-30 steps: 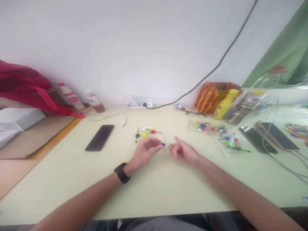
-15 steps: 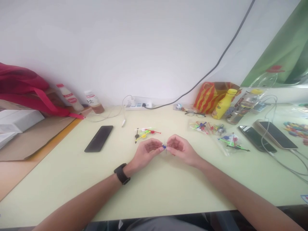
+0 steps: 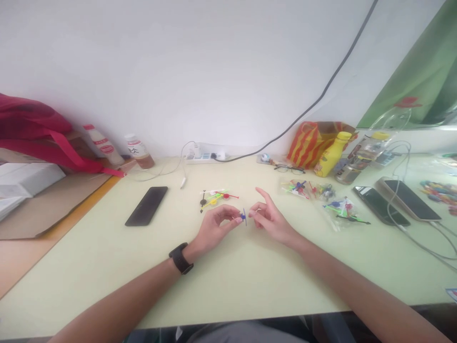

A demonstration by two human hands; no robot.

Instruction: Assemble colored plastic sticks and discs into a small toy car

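Observation:
Between the thumb and fingertips of my left hand [image 3: 222,223] is a small blue plastic spinner [image 3: 243,217] with a thin upright bar on its right side. My right hand [image 3: 269,218] is just to the right, apart from the spinner. Its index finger points up and away while its thumb and other fingers are bent. A pale spot shows at those fingertips, too small to make out. Beyond my left hand lies a loose group of coloured plastic arrow pieces [image 3: 214,202], in black, yellow, red, green and white.
Clear bags of similar pieces [image 3: 344,212] lie to the right, near two phones [image 3: 409,199] with cables. A black phone [image 3: 146,206] lies on the left. Along the wall stand bottles [image 3: 140,151], a power strip [image 3: 205,158], glasses [image 3: 290,169] and a striped bag [image 3: 307,145].
My right hand has come away from the blue spinner, and its index finger has lifted. The spinner's bar, earlier a faint streak, shows clearly blue. My left hand has stayed in place.

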